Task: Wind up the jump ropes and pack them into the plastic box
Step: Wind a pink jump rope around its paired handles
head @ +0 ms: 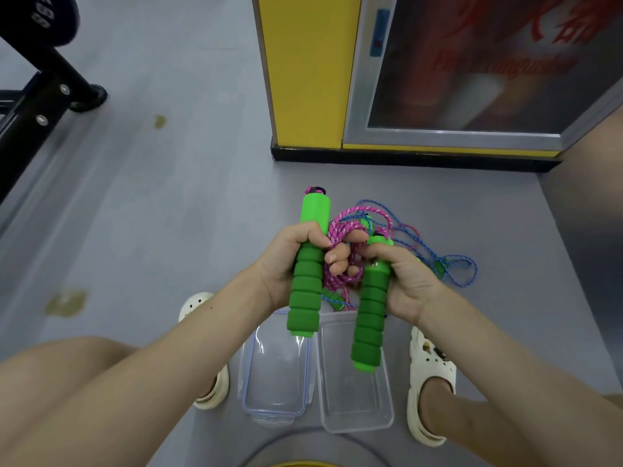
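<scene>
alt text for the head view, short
Left hand and right hand each grip a green foam handle of a pink jump rope, cord bunched between them. Below on the grey floor: an open clear plastic box, its lid, and a blue jump rope.

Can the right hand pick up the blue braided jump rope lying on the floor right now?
Probably not yet. The blue braided jump rope lies uncovered on the floor just beyond the right hand, but that hand grips a green foam handle of the pink rope and would have to let go first.
</scene>
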The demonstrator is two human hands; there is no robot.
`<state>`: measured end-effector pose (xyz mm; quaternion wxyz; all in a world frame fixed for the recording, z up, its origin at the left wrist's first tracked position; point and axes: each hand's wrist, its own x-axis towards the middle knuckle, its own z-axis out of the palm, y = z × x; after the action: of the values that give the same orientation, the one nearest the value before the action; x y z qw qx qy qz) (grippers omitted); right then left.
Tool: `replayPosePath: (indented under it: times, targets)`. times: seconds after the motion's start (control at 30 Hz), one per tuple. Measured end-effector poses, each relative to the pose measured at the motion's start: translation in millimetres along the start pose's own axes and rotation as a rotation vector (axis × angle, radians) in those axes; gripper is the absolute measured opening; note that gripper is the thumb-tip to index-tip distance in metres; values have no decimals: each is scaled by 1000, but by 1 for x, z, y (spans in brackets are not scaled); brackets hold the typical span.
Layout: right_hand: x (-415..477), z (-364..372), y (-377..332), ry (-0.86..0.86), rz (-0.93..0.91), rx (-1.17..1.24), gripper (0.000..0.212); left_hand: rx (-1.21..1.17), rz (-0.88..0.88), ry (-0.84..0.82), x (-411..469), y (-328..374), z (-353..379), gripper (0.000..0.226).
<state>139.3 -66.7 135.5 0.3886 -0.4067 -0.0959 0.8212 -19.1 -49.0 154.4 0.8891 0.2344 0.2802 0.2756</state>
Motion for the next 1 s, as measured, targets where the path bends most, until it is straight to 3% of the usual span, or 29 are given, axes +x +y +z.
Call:
replayPosePath:
  times: [0.17, 0.3, 0.43, 0.5, 0.57, 0.6, 0.73, 0.93, 1.0]
  targets:
    - [-7, 5, 5, -50, 35, 21, 21, -62, -78, -143, -1, -1, -7, 47]
    - [-7, 13, 1, 20, -48, -72, 41, -13, -54, -87, -2, -1, -3, 40]
    - [-4, 13, -3, 161, -69, -332, 30, 93, -136, 246, 0, 2, 1, 30]
    - [-1, 9, -9, 422, -93, -591, 19, 466, -136, 493, 3, -1, -8, 15]
    - [1, 4, -16, 602, -94, -593, 18, 761, -95, 680, 2, -4, -16, 16]
    - [3, 2, -20, 641, -94, -539, 19, 791, -82, 713, -1, -5, -19, 19]
    - [9, -6, -29, 793, -175, -335, 31, 537, -52, 842, -5, 6, -24, 13]
    - [8, -15, -30, 857, -232, -252, 21, 741, -61, 839, -2, 8, -26, 12]
    - [6, -14, -26, 825, -270, -263, 19, 822, 72, 894, 0, 4, -27, 8]
